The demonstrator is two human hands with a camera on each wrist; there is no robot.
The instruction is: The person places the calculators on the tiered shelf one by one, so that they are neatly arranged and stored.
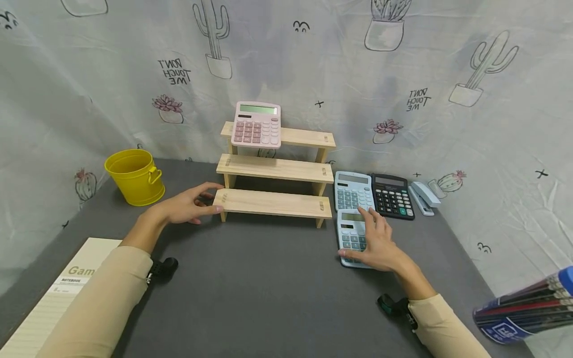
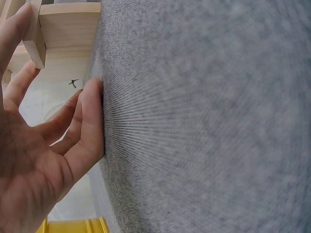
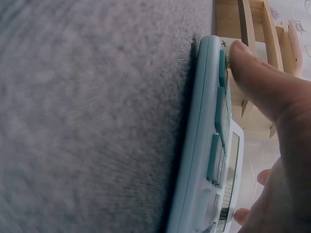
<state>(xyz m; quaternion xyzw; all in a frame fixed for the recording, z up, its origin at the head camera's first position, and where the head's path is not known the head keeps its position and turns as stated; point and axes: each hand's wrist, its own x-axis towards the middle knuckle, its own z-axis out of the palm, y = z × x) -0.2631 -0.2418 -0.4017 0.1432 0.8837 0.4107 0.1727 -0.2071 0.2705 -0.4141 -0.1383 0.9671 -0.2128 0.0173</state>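
A three-tier wooden shelf (image 1: 273, 203) stands mid-table, with a pink calculator (image 1: 257, 124) propped on its top tier. My left hand (image 1: 188, 206) lies relaxed on the grey table, fingertips by the left end of the lowest tier. In the left wrist view that hand (image 2: 58, 145) rests edge-on against the table with the shelf (image 2: 68, 24) just beyond. My right hand (image 1: 376, 243) rests flat on the nearer light-blue calculator (image 1: 349, 233), fingers spread and thumb at its left edge. The right wrist view shows the thumb (image 3: 257, 82) touching that calculator (image 3: 204, 136).
A second light-blue calculator (image 1: 353, 191), a black calculator (image 1: 392, 196) and a stapler (image 1: 424, 197) lie right of the shelf. A yellow bucket (image 1: 134, 176) stands at back left, a notebook (image 1: 58, 293) at front left, stacked books (image 1: 528, 308) at front right. A cactus-print cloth hangs behind.
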